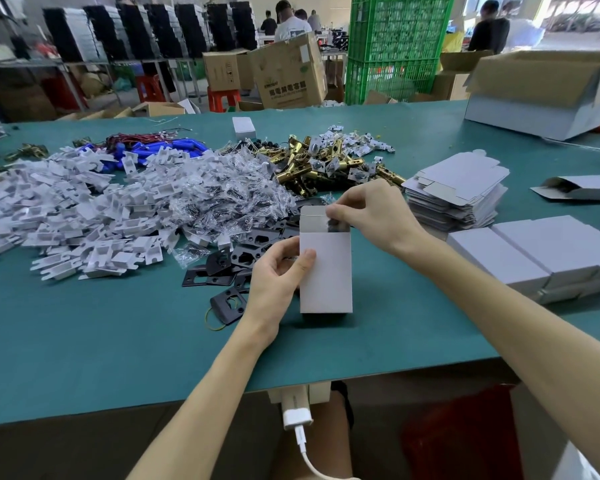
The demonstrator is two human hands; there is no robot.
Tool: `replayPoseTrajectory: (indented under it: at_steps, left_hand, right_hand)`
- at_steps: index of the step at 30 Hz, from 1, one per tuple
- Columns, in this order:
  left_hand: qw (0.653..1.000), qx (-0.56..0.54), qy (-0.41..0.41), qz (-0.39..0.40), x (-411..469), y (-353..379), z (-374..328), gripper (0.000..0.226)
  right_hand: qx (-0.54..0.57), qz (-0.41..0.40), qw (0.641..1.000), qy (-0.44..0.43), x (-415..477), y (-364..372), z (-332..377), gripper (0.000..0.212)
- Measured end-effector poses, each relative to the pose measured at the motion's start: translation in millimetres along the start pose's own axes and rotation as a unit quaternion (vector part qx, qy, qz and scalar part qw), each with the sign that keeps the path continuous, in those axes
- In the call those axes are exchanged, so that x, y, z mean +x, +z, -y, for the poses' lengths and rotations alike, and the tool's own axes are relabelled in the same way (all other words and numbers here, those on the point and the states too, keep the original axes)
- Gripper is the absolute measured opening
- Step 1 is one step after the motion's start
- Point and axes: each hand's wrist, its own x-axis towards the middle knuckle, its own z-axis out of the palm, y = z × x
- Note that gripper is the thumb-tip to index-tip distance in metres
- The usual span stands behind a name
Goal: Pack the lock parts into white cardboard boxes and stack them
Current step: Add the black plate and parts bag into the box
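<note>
Both hands work one white box point(325, 271) standing upright on the green table point(118, 341): left hand point(278, 271) grips its side to steady it, right hand point(371, 211) pinches something dark at its open top, apparently feeding it in.

Matt white cardboard box point(326, 271), glossy brass latches point(312, 168), matt green tabletop point(118, 341)

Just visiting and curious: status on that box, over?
Left hand grips white box upright. Right hand pinches its open top flap. Black plates close behind.
</note>
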Motion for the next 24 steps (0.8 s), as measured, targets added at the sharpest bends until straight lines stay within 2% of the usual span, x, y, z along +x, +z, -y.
replayPoseTrajectory:
  at_steps: [4, 6, 9, 12, 14, 17, 22, 24]
  left_hand:
    - [1.000, -0.011, 0.003, 0.000, -1, 1, 0, 0.042]
    - [1.000, -0.020, 0.006, 0.000, 0, 1, -1, 0.045]
    - [1.000, -0.025, 0.015, 0.008, 1, 1, -1, 0.053]
    - [0.999, -0.031, 0.022, 0.010, 1, 1, -1, 0.057]
    - [0.999, -0.030, 0.021, 0.009, 2, 2, -1, 0.054]
    - [1.000, -0.023, 0.019, 0.010, 2, 2, -1, 0.045]
    - [0.999, -0.014, 0.023, 0.017, 0, 2, -4, 0.032]
    - [1.000, -0.007, 0.026, 0.014, -1, 2, -5, 0.031]
  right_hand:
    - [-0.024, 0.021, 0.999, -0.008, -6, 0, 2, 0.022]
    - [-0.018, 0.005, 0.999, -0.026, -9, 3, 0, 0.020]
    - [0.060, -0.048, 0.997, -0.012, -17, 9, -7, 0.020]
    - [0.157, -0.008, 0.987, 0.034, -30, 24, -18, 0.025]
    - [0.188, 0.014, 0.981, 0.038, -40, 36, -24, 0.030]
    - [0.234, -0.009, 0.972, 0.020, -50, 44, -29, 0.039]
    - [0.273, -0.025, 0.961, 0.032, -49, 49, -29, 0.025]
    - [0.267, -0.018, 0.963, 0.020, -48, 50, -29, 0.026]
